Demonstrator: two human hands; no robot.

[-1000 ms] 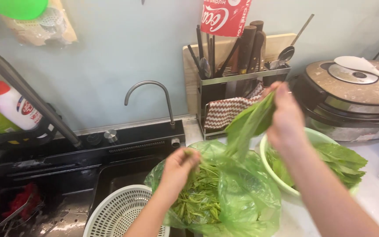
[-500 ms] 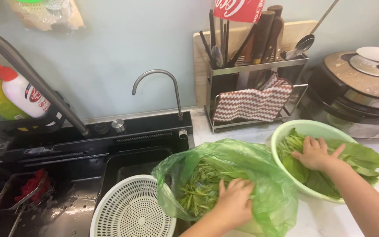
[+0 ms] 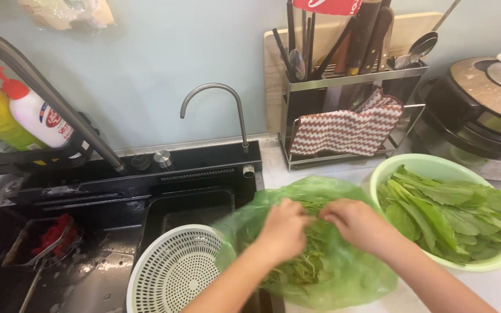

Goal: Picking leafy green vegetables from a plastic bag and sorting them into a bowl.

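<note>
A green plastic bag [image 3: 343, 272] lies open on the counter beside the sink, with leafy green stalks [image 3: 300, 266] inside it. My left hand [image 3: 282, 229] and my right hand [image 3: 355, 223] are both inside the bag's mouth, fingers closed around the stalks. To the right stands a light green bowl [image 3: 398, 168] heaped with picked green leaves [image 3: 453, 214].
A white slotted colander [image 3: 172, 272] sits at the sink's front edge. The black sink [image 3: 88, 232] has a curved tap [image 3: 213, 95] and a red scrubber [image 3: 53, 235]. A knife and utensil rack [image 3: 349, 87] with a striped cloth and a cooker [image 3: 482, 116] stand behind.
My right hand dropped leaves into the bowl, then moved left into the bag. My left hand stayed in the bag. The camera view has tilted downward.
</note>
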